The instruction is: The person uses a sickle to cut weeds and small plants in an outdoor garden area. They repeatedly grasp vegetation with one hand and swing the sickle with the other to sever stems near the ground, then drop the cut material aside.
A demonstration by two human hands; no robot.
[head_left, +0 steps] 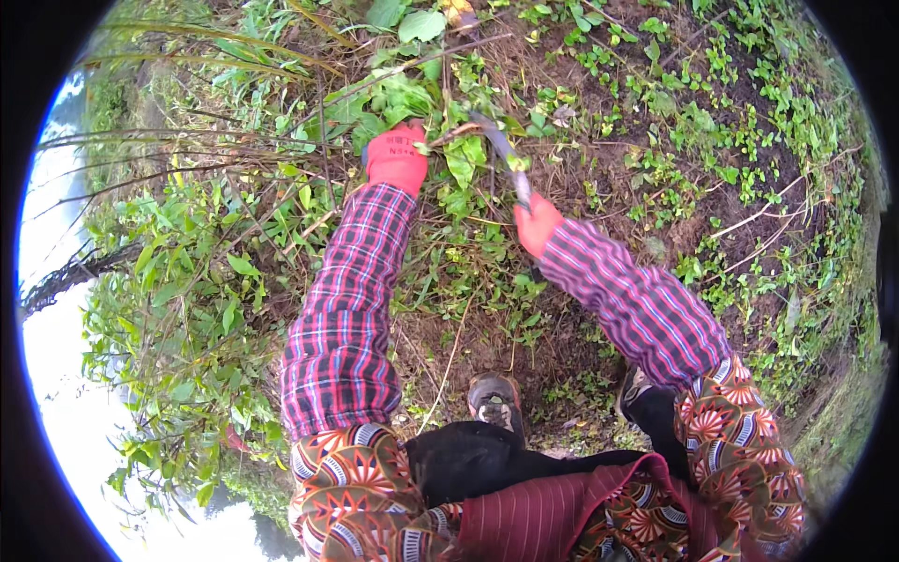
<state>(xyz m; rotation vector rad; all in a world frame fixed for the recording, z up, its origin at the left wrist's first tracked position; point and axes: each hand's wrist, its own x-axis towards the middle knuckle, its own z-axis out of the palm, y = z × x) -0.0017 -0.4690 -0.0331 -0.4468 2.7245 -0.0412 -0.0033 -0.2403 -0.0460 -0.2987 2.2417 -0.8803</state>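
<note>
My left hand (399, 158), in a red work glove that bears writing, is closed around a bunch of leafy green weeds (400, 98). Leaves stick out past the fingers, and some are blurred. My right hand (538, 223), in a similar red glove, grips a sickle (507, 153) by its lower end. The curved metal blade reaches up and left, with its tip among stems just right of the left hand. Most of the handle is hidden in the fist. A broad green leaf (463, 160) hangs between the left glove and the blade.
Thin bare stems (211, 140) arch in from the left above a leafy shrub (175, 281). Low creeping plants (702, 133) cover brown soil on the right. My shoe (496, 404) stands on the ground below, and a dry twig (449, 358) lies near it.
</note>
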